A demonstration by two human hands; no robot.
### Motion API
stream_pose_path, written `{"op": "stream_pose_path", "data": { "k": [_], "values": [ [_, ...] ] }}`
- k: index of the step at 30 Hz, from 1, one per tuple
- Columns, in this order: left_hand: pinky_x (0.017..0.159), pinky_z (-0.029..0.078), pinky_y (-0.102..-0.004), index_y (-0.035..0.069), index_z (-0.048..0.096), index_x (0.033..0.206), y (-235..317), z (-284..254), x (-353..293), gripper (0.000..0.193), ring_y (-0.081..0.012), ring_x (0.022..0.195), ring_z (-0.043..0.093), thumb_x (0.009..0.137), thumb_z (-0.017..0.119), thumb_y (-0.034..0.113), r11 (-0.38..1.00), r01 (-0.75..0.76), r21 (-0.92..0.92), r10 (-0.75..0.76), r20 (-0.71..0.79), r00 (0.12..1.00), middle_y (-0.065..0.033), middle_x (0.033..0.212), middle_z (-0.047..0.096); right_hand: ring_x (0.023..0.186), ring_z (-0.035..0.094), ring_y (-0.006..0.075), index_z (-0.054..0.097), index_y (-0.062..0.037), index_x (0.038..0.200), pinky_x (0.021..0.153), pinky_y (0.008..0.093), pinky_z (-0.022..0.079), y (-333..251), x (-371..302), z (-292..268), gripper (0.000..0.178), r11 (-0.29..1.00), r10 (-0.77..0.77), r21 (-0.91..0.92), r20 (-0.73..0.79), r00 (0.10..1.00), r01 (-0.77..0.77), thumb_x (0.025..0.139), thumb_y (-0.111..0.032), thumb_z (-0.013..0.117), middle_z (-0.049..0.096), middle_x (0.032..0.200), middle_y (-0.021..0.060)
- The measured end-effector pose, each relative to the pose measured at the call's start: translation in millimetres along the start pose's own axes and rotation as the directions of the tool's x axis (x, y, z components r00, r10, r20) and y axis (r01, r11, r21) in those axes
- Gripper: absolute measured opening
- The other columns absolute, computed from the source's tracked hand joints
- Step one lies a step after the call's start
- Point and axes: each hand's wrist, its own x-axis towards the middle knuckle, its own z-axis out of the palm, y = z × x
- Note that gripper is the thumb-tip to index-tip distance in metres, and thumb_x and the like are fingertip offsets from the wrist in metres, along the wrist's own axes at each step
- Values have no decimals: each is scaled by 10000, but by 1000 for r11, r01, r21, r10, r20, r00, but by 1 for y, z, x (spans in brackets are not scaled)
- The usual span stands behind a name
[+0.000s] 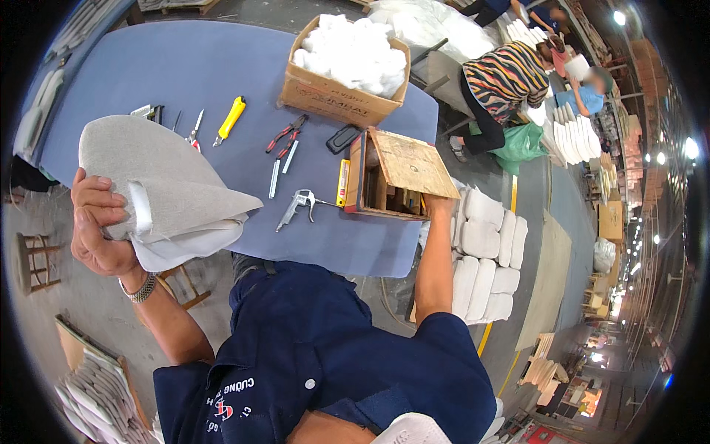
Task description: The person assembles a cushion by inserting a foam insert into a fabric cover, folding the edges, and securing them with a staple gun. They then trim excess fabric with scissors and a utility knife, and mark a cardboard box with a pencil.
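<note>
My left hand point(100, 222) grips a grey fabric-covered cushion piece point(148, 166) with white padding under it, holding it up over the near left corner of the blue table point(185, 66). My right arm reaches forward to an open wooden box point(396, 174) lying on its side at the table's near right edge. My right hand point(438, 203) meets the box's lower right corner and is mostly hidden behind the box panel.
On the table lie a cardboard box point(333, 100) of white stuffing, a yellow utility knife point(231, 118), red-handled pliers point(287, 135), scissors point(194, 132) and an air blow gun point(296, 206). White cushions point(484, 259) are stacked on the right. A person in a striped top point(503, 78) bends over beyond.
</note>
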Motion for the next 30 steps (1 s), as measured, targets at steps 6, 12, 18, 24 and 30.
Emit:
{"op": "stream_pose_path", "data": {
  "k": [6, 12, 18, 24, 30],
  "values": [
    [1112, 361, -579, 12, 512, 585, -5, -15, -3, 423, -294, 854, 605, 945, 369, 181, 1000, -5, 15, 5, -8, 1000, -149, 667, 602, 1184, 638, 361, 684, -132, 1270, 940, 457, 529, -6, -47, -13, 453, 971, 108, 221, -69, 992, -91, 880, -360, 720, 680, 1288, 149],
    [1099, 365, -578, 24, 525, 600, -16, -25, 11, 420, -291, 858, 606, 959, 369, 174, 1000, -8, 8, 8, 18, 1000, -146, 672, 607, 1146, 586, 458, 636, -28, 1258, 969, 511, 473, -50, -97, -46, 423, 870, 378, 331, 31, 925, -366, 864, -163, 707, 648, 1212, 246],
    [1076, 378, -555, 16, 589, 603, -31, -47, 18, 453, -276, 865, 630, 977, 385, 170, 999, -18, -42, 21, 72, 997, -120, 704, 648, 1151, 559, 477, 582, -17, 1314, 976, 528, 450, -90, -109, -61, 452, 896, 345, 410, -403, 847, -170, 887, -139, 663, 612, 1234, 266],
    [1076, 375, -544, 16, 604, 609, -47, -95, 13, 443, -275, 879, 632, 967, 396, 175, 999, 46, -17, -43, 163, 986, -113, 728, 655, 1028, 691, 403, 646, -26, 1256, 919, 443, 531, -119, -87, -123, 386, 838, 401, 501, -295, 867, -217, 938, -243, 628, 711, 1139, 216],
    [1059, 383, -528, 29, 629, 628, -83, -151, 11, 359, -262, 862, 629, 936, 494, 155, 984, 167, -67, -155, 155, 976, -92, 741, 645, 758, 564, 75, 677, -26, 1166, 725, 237, 503, -315, -161, -83, 196, 229, 256, 962, 91, 963, -151, 1034, -155, 609, 658, 915, -11]
  ]
}}
